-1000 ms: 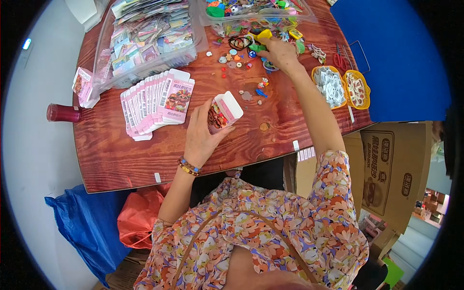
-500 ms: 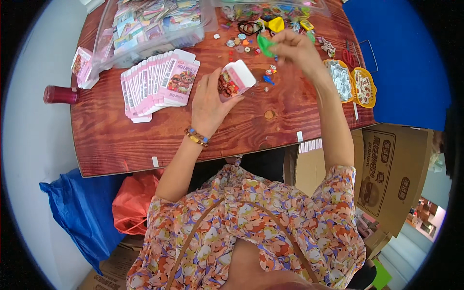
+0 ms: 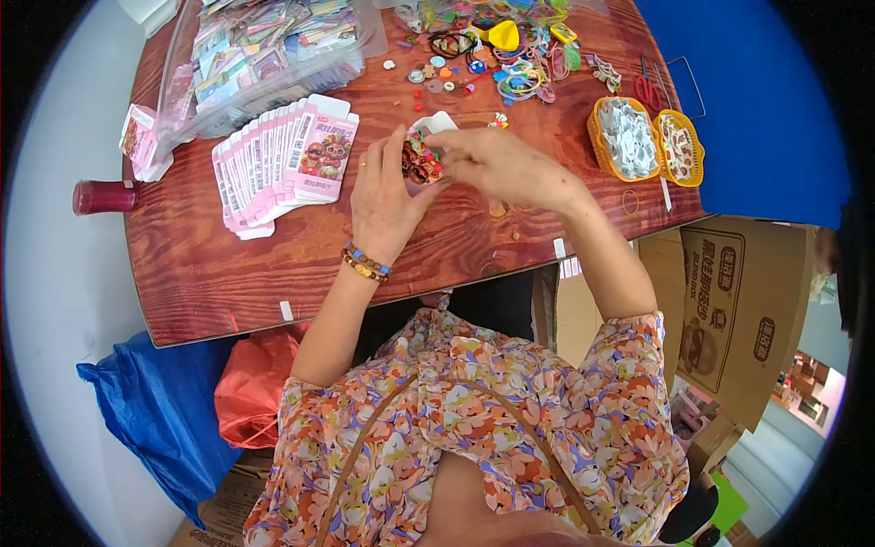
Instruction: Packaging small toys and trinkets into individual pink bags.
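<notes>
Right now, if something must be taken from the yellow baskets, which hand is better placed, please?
Right, probably: the right hand is nearer the yellow baskets, on their side of the small open box, while the left hand is farther away, holding that box.

Premises: by appearance, a small packing workshop. Noted in support: a wood-grain surface (image 3: 301, 253) bearing a fanned row of matching pink boxes (image 3: 283, 164), a clear plastic bin (image 3: 369, 36) crammed with flat packets, loose coloured trinkets (image 3: 519, 77), and yellow baskets (image 3: 698, 164) of small pieces. A large printed brown carton (image 3: 738, 319) observed beside the surface; blue sack (image 3: 155, 410) and red bag (image 3: 251, 392) observed below its edge.
</notes>
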`<state>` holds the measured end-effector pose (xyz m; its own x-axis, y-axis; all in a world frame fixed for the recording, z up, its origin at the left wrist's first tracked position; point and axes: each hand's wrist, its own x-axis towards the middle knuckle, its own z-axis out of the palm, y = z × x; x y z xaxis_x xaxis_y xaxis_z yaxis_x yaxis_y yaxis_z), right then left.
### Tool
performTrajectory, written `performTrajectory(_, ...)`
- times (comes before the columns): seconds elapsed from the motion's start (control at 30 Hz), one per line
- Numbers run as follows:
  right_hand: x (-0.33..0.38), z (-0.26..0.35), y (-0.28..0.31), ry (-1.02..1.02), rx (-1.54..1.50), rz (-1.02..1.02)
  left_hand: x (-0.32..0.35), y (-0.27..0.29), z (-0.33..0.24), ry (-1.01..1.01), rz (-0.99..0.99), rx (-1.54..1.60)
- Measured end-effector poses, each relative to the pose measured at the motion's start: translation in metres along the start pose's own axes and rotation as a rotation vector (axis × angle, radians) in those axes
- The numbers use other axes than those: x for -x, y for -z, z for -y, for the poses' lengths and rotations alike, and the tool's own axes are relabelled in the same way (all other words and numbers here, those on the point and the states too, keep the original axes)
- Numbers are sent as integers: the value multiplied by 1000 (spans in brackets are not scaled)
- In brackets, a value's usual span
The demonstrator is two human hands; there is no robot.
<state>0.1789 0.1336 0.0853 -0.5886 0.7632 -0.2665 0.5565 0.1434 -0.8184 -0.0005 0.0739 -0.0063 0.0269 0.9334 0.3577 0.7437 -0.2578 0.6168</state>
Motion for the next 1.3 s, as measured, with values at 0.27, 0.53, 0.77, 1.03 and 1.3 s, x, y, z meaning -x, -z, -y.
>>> performTrajectory(0.27,-69,-103,74,-104,518,-589,3,-4,2,3,46,-8)
performTrajectory(0.53,-83,-113,89,-254,644,-561,12,4,8,28,56,-6)
performTrajectory(0.77,-10,-33,53,40,-162,-462,8,2,1,-28,18,-30)
performTrajectory(1.03,22,-15,-18,143,442,-712,10,-2,-26,-37,28,-25)
performTrajectory(1.3,26,-37,-43,250,567,-727,10,-7,-40,-21,20,-27)
